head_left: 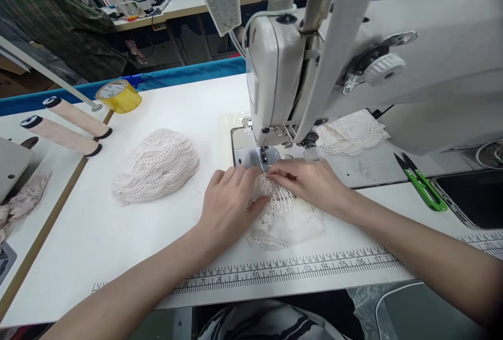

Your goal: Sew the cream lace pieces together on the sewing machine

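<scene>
A piece of white lace fabric [275, 222] lies gathered on the table just in front of the sewing machine [271, 67]. My left hand [233, 198] rests on its left edge, fingers curled down onto the lace by the needle plate [247, 156]. With thumb and fingers pinched together, my right hand [310, 180] grips the lace's upper edge close to the presser foot [264, 155]. Left of my hands sits a heap of folded white lace [159, 167]. More scalloped lace [349, 133] lies behind the needle, under the machine arm.
Two thread cones [65, 133] and a yellow tape roll [119, 96] stand at the left. Green thread snips [422, 185] and a black phone [471, 198] lie right. A printed ruler [283, 272] runs along the front edge. A person in a plaid shirt [58, 31] is at the back left.
</scene>
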